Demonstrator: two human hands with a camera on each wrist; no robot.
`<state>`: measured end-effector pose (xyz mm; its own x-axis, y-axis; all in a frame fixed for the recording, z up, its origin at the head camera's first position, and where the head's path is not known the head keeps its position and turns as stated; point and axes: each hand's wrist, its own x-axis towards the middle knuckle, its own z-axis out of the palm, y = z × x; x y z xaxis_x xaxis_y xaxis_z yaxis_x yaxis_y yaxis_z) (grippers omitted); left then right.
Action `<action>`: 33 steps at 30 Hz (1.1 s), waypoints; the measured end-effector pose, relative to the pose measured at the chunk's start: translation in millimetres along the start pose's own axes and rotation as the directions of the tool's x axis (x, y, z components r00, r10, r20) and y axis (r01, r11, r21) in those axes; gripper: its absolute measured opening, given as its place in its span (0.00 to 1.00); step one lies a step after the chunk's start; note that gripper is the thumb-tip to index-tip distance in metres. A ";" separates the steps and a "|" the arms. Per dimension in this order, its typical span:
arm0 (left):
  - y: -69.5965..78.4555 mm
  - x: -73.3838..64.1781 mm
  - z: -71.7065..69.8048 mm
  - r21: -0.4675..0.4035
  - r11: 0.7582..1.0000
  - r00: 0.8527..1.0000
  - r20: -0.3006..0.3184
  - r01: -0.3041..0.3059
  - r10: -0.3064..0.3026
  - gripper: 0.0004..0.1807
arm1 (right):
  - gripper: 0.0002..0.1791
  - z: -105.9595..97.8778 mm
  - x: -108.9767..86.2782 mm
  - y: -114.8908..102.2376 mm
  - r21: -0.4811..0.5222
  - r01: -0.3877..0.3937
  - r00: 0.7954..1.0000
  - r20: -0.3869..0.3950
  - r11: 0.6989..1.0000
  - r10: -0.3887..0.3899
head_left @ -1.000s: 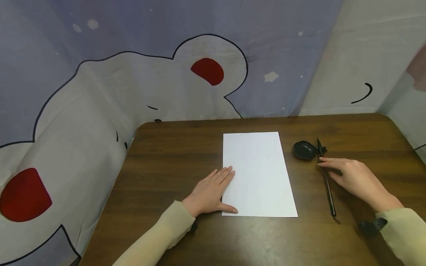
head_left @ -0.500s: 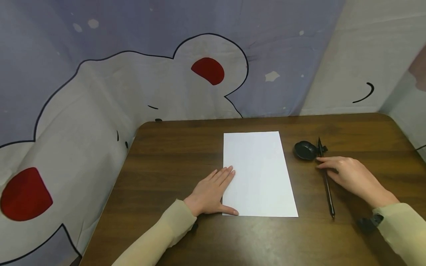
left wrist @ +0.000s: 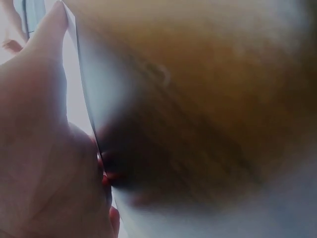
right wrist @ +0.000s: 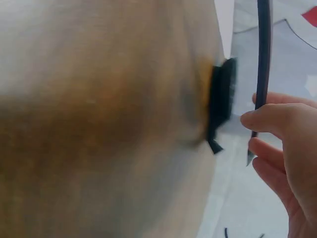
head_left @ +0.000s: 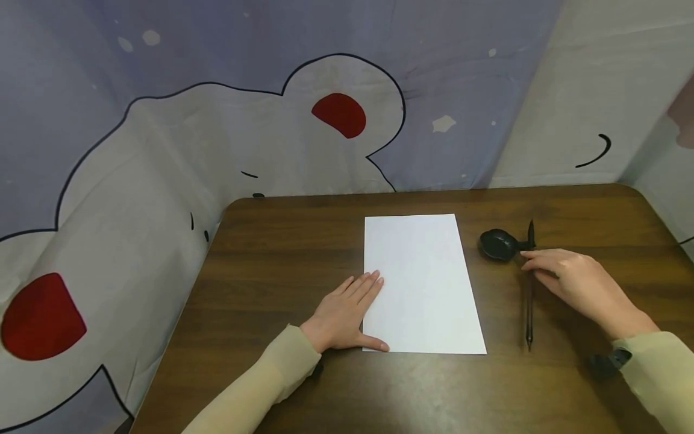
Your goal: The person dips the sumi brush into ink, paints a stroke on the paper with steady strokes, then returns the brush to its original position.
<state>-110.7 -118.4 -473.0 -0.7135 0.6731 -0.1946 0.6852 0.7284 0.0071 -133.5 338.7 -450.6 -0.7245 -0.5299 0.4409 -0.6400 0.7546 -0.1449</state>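
Observation:
My left hand [head_left: 343, 313] lies flat with fingers spread on the left edge of a white sheet of paper [head_left: 420, 283]. Its thumb crosses the sheet's lower left corner, and the left wrist view shows the thumb along the paper [left wrist: 75, 89]. To the right, my right hand [head_left: 575, 283] pinches a dark, slender calligraphy brush [head_left: 529, 307] between thumb and fingers, its pointed tip aimed away from me. In the right wrist view the brush [right wrist: 264, 54] is apart from the black dish [right wrist: 222, 101]. That small scalloped ink dish [head_left: 497, 245] has a side arm reaching toward the brush.
Everything rests on a brown wooden table [head_left: 282, 241] with rounded far corners. A printed cloth [head_left: 455, 90] hangs behind it and along the left side. Dark straps with small devices [head_left: 611, 361] show at the wrists.
My right hand has raised the brush off the dish's arm. Its near end swung left and its tip shifted right. The left hand and the paper stayed put.

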 end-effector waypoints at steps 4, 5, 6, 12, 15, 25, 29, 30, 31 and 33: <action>1.2 -0.4 -2.3 0.002 1.000 1.000 0.016 0.006 -0.006 0.68 | 0.10 -12.0 5.1 -1.3 0.000 0.007 0.993 -0.118 1.000 -0.007; 1.7 -0.6 -3.6 -0.001 1.000 1.000 0.024 0.008 -0.008 0.68 | 0.18 -15.3 7.0 -2.0 0.001 0.002 0.990 -0.142 1.000 -0.001; 2.2 -0.9 -4.8 -0.003 1.000 1.000 0.030 0.010 -0.010 0.68 | 0.26 -18.5 9.1 -2.8 0.001 -0.008 0.986 -0.164 1.000 0.008; 2.3 -1.4 -5.1 -0.001 1.000 0.999 0.030 0.011 -0.011 0.68 | 0.35 -31.3 19.6 -6.4 0.000 -0.041 0.958 -0.285 0.999 0.039; 0.7 -0.4 -1.0 0.011 1.000 1.000 0.013 0.005 -0.006 0.68 | 0.33 -34.6 23.7 -7.6 0.015 -0.039 0.940 -0.338 0.999 0.042; -0.8 0.7 0.9 0.008 1.000 1.000 0.009 0.006 -0.006 0.68 | 0.19 -36.4 33.5 -11.0 0.077 -0.059 0.888 -0.452 0.995 0.088; -0.8 0.8 0.6 -0.001 1.000 1.000 0.015 0.009 -0.009 0.68 | 0.09 -37.2 40.2 -19.0 0.166 -0.095 0.848 -0.503 0.982 0.167; -0.8 0.6 0.5 -0.006 1.000 1.000 0.018 0.010 -0.010 0.68 | 0.12 -37.9 41.9 -21.7 0.195 -0.108 0.835 -0.514 0.975 0.195; -0.6 0.5 0.2 -0.010 1.000 1.000 0.020 0.011 -0.011 0.68 | 0.14 -38.9 43.1 -24.3 0.225 -0.123 0.827 -0.515 0.967 0.225; -0.3 0.3 -0.3 -0.016 1.000 1.000 0.023 0.012 -0.012 0.68 | 0.16 -40.9 45.1 -29.4 0.301 -0.157 0.807 -0.509 0.941 0.298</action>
<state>-111.2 -118.4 -472.8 -0.7180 0.6614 -0.2169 0.6741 0.7384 0.0202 -136.9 308.5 -390.2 -0.6452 -0.0060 0.7640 -0.5654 0.6763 -0.4721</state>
